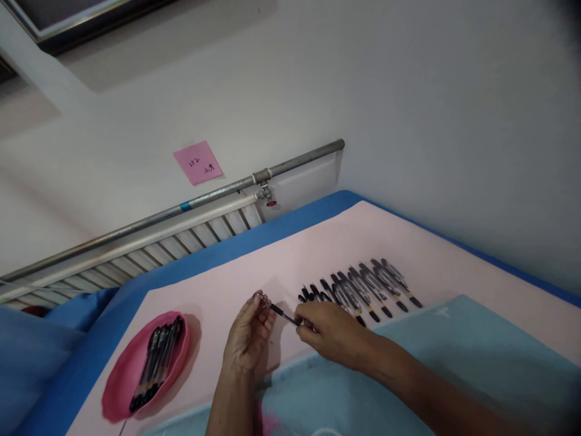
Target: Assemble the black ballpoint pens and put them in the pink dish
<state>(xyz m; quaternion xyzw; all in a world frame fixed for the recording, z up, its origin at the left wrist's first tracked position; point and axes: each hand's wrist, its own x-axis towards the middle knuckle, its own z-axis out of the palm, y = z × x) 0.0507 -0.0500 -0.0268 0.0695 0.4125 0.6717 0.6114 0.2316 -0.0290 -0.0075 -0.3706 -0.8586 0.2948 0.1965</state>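
Note:
A gel pen (280, 311) with a black grip spans the gap between my two hands above the pink sheet. My left hand (247, 332), palm up, pinches its far end between thumb and forefinger; the other fingers curl loosely. A small clear, shiny part shows at that fingertip, too small to make out. The pen's near end is between the thumb and fingers of my right hand (333, 334). Beyond the right hand lie several pens (363, 287) side by side in a slanting row, partly hidden by that hand.
A pink bowl (110, 396) holding several capped pens (157, 363) stands at the left. The pink sheet (218, 284) covers a blue tabletop (290, 217), with a light-blue cloth (436, 351) at the front. A radiator (200, 237) and metal pipe (222, 195) run along the wall.

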